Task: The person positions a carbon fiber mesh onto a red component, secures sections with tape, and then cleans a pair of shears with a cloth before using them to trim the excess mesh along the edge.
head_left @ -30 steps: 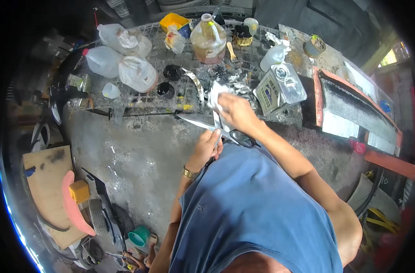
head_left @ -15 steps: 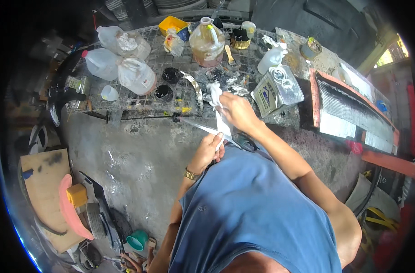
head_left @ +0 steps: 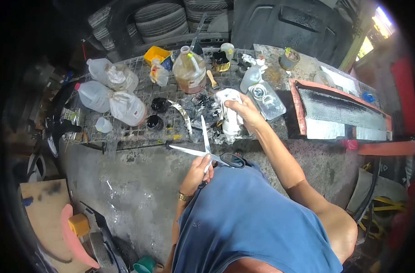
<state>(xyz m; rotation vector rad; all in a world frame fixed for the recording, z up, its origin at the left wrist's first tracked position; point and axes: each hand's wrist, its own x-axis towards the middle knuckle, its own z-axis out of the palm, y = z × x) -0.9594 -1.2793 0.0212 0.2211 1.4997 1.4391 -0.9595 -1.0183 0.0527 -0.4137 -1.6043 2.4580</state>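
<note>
Near the table's front edge, my left hand (head_left: 199, 173) is closed around a pair of scissors (head_left: 207, 144) near the pivot. Their long metal blades are spread wide and point away from me, and a black handle loop sticks out to the right. Further up and to the right, my right hand (head_left: 246, 110) grips a crumpled white cloth (head_left: 229, 96), its lower part hanging down over the tabletop. The cloth and the blades are apart. Just right of that hand stands a rectangular metal can (head_left: 272, 103).
Plastic jugs (head_left: 130, 111) stand at the table's left, with a jug of brownish liquid (head_left: 189, 75) at mid-back. A paintbrush (head_left: 212, 78), black-stained cups (head_left: 154, 122) and a spray bottle (head_left: 252, 77) are around them. To the right lies a pink-edged panel with woven black cloth (head_left: 339, 109).
My right hand has drawn the white cloth away from the scissors, and it now bunches in my fingers. The blades show bare and spread. The view has tilted up toward the table's back.
</note>
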